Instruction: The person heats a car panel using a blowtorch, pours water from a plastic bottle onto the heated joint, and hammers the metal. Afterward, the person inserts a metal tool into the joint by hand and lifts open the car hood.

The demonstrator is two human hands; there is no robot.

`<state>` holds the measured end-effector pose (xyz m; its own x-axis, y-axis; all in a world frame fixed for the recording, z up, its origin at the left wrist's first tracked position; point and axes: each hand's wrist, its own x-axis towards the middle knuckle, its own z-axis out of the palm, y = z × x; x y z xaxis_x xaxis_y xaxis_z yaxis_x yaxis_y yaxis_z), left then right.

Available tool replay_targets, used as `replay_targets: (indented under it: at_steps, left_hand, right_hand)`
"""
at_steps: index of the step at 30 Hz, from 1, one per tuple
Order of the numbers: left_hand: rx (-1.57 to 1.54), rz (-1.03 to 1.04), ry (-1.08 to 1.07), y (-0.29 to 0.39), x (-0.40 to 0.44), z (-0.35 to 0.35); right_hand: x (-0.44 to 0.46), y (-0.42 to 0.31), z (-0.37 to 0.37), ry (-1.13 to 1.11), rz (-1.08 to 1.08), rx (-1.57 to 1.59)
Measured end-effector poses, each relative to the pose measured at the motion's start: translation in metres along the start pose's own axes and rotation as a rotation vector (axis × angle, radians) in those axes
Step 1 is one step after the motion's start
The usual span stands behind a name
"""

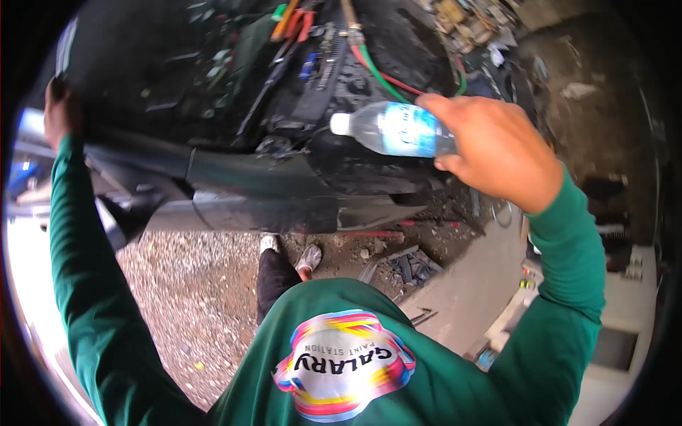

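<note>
A clear plastic bottle [383, 128] with a white cap and a blue-and-white label lies sideways in the grip of my right hand [501, 145]. My thumb and fingers close around its base, and the cap points left, above the dark car body [249, 174]. At the far left, my left hand [62, 117] is up at the edge of the car, its fingers curled by a pale, narrow strip [66, 46]. What those fingers hold is too dark and small to make out.
Pliers with orange-red handles [305, 25], sockets [327, 53] and red and green hoses [376, 67] lie on the dark surface ahead. Broken dark pieces [412, 270] lie on the ground by a concrete strip [462, 284]. Gravel [185, 298] spreads below the car's side.
</note>
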<state>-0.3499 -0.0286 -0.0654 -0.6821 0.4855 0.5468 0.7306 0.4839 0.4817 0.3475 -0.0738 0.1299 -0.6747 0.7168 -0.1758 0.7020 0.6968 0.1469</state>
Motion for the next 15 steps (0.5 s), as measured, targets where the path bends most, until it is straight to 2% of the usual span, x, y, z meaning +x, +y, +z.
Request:
replay_targets:
  at_steps: [3,4,7,9,11,12,13,14,15]
  left_hand:
    - [0.056,0.107,-0.006,-0.046,0.025,0.022]
    - [0.087,0.134,-0.001,-0.056,0.035,0.026]
    - [0.149,0.174,0.041,-0.064,0.046,0.033]
    - [0.057,0.128,-0.014,-0.032,0.026,0.016]
    - [0.033,0.13,-0.041,-0.031,0.033,0.016]
    - [-0.042,0.125,-0.055,-0.003,0.004,-0.004]
    - [-0.013,0.094,-0.031,-0.011,0.009,-0.006]
    - [-0.074,0.101,0.0,0.004,-0.006,-0.009]
    - [-0.038,0.098,0.028,0.012,-0.012,-0.01]
  right_hand:
    - [-0.057,0.033,0.054,0.13,0.277,0.555]
    - [-0.083,0.043,0.087,0.321,0.22,0.743]
    - [-0.173,0.037,0.162,0.553,0.514,1.139]
    - [-0.222,0.013,0.216,0.849,0.672,1.431]
    - [-0.274,-0.009,0.275,0.893,0.977,1.612]
    - [-0.295,-0.021,0.293,0.843,1.132,1.624]
    - [-0.314,-0.037,0.325,0.939,1.155,1.683]
    - [-0.325,-0.046,0.346,0.929,1.258,1.702]
    - [-0.338,-0.054,0.365,0.897,1.228,1.646]
